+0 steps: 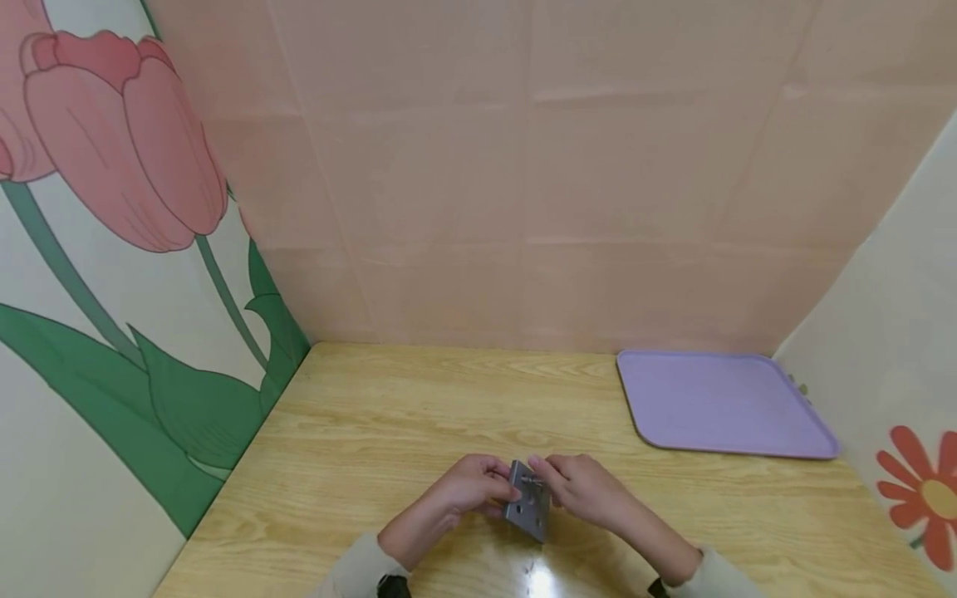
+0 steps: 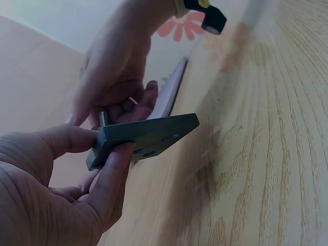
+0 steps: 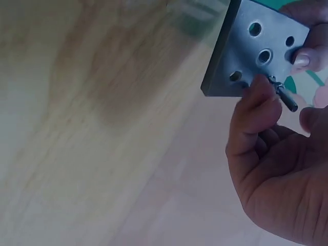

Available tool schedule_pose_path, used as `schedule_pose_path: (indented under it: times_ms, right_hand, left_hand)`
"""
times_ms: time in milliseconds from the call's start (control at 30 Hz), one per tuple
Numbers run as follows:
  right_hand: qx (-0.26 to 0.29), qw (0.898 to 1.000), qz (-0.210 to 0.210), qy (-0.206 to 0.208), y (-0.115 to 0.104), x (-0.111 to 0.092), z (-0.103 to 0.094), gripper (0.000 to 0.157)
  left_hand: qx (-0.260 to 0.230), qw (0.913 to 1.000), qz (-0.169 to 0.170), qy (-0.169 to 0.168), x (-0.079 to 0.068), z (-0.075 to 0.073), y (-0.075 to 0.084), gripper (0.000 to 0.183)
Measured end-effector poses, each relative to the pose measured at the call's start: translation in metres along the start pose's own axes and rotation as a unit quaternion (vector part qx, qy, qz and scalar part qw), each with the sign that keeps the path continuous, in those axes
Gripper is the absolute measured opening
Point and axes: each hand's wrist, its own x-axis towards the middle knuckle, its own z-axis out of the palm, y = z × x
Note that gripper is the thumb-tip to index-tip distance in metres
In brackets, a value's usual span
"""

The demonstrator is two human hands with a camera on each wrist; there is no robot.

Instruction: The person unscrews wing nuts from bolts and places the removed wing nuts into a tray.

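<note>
A grey metal plate [image 1: 532, 513] with several round holes stands tilted above the table, gripped near its edge by my left hand [image 1: 471, 484]. The thumb and fingers are on either side of it in the left wrist view. A small bolt [image 3: 288, 99] sticks out from the plate's face, beside a hole. At the plate's upper right is my right hand [image 1: 586, 488]; in the right wrist view one bent fingertip [image 3: 264, 92] touches the bolt near its base. Another fingertip of that hand stays a little apart from the bolt's free end.
A purple tray [image 1: 725, 403] lies at the back right of the wooden table [image 1: 389, 399]. A pink sheet [image 1: 523, 208] covers the back wall. Flower-printed panels stand at the left and right.
</note>
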Motion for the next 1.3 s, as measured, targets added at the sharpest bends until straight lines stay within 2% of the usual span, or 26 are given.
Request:
schedule_pose_path:
  times_ms: [67,167,333,467,600,700,767,833,1000,1067,1200,1300]
  right_hand:
    - [0.046,0.998,0.032,-0.023,0.0002,-0.0009,0.0002,0.056]
    - [0.083,0.994,0.055,-0.040,0.0009,-0.0013,0.0011,0.059]
    - [0.114,0.990,0.060,-0.059,0.0019,-0.0001,0.0032,0.057]
    - [0.113,0.990,0.047,-0.062,0.0013,0.0002,0.0042,0.054]
    - [0.067,0.997,0.007,-0.048,0.0001,0.0000,0.0034,0.047]
    - [-0.016,0.999,-0.045,-0.025,0.0005,-0.0002,0.0026,0.039]
    - [-0.081,0.993,-0.085,-0.004,0.0012,-0.0004,0.0022,0.032]
    - [-0.141,0.982,-0.127,0.015,0.0024,-0.0010,0.0023,0.027]
    - [-0.247,0.941,-0.222,0.057,0.0046,-0.0024,0.0027,0.021]
    - [-0.277,0.925,-0.250,0.075,0.0055,-0.0025,0.0031,0.022]
    - [-0.336,0.884,-0.301,0.125,0.0060,-0.0021,0.0039,0.024]
    - [-0.360,0.862,-0.323,0.150,0.0054,-0.0021,0.0042,0.025]
  left_hand:
    - [0.000,1.0000,-0.001,0.000,0.0003,0.0004,-0.0005,0.023]
    - [-0.003,1.0000,0.000,0.001,0.0006,0.0008,-0.0005,0.024]
    - [-0.008,1.0000,0.002,0.000,0.0012,0.0013,0.0003,0.024]
    - [-0.011,0.9999,0.004,-0.004,0.0015,0.0013,-0.0001,0.023]
    - [-0.013,0.9999,0.005,-0.006,0.0008,0.0008,-0.0007,0.023]
    - [-0.012,0.9999,0.004,-0.005,-0.0001,0.0002,-0.0002,0.024]
    - [-0.012,0.9999,0.003,-0.004,-0.0005,0.0000,0.0001,0.024]
    - [-0.010,0.9999,0.003,-0.004,-0.0007,-0.0002,0.0002,0.025]
    - [-0.010,0.9999,0.008,-0.007,-0.0005,-0.0004,-0.0008,0.025]
    - [-0.010,0.9999,0.008,-0.008,-0.0004,-0.0006,-0.0012,0.025]
    - [-0.010,0.9999,0.007,-0.007,-0.0004,-0.0007,-0.0016,0.024]
    - [-0.010,0.9999,0.006,-0.006,-0.0007,-0.0007,-0.0012,0.025]
